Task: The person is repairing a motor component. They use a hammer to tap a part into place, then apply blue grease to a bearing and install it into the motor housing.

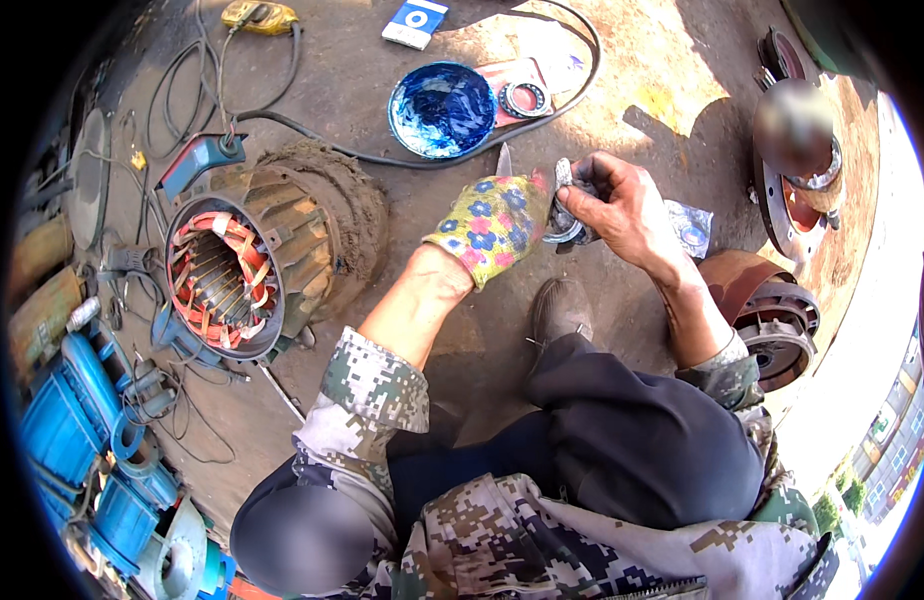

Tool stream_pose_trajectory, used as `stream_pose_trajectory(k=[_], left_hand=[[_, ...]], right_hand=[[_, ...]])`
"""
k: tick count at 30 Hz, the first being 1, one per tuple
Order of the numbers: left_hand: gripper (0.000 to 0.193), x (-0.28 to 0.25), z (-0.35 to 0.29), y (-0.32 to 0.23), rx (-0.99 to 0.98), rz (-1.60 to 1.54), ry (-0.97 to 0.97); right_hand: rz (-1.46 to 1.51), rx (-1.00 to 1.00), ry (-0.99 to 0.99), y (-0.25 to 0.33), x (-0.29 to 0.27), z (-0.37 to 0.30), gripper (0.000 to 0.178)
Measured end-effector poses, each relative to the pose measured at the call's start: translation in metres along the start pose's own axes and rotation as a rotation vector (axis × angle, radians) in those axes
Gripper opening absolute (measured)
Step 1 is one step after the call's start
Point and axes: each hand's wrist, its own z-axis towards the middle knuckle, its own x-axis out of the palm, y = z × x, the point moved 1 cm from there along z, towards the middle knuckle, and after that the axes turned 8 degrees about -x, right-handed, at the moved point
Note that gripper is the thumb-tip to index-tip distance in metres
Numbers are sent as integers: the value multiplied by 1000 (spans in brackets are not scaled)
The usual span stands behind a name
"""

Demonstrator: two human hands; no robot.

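Note:
My left hand [495, 226], in a yellow flowered glove, is closed against the left side of a ring-shaped metal bearing [564, 236]. Grey, crumpled material covers part of that ring. My bare right hand [622, 208] pinches its right side between thumb and fingers. A pointed metal blade [504, 158] shows above the glove; whether the left hand grips it is hidden. Beyond my hands stands a bowl of blue grease [442, 110]. Beside the bowl, another bearing [525, 100] lies on a red and white box [502, 72].
To the left lies a motor housing [317, 235] with red-bound windings. A black cable [362, 152] loops behind the bowl. A blue-white box [415, 22] and yellow pendant control [260, 17] lie far off. At right are a plastic packet [690, 228] and rusty motor parts [772, 325]. Blue machine parts [67, 415] crowd the left.

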Motion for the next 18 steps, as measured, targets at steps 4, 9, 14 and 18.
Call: stream_pose_trajectory(k=[4, 9, 14, 18], left_hand=[[18, 0, 17, -25, -352, -505, -279], [32, 35, 20, -55, -775, -808, -252], [35, 37, 4, -16, -82, -99, -53], [24, 13, 6, -1, 60, 19, -62]], right_hand=[[135, -183, -280, -12, 8, -3, 27], [144, -231, -569, -46, 32, -8, 26], [44, -133, -228, -26, 12, -18, 28], [-26, -108, -46, -14, -2, -6, 26]])
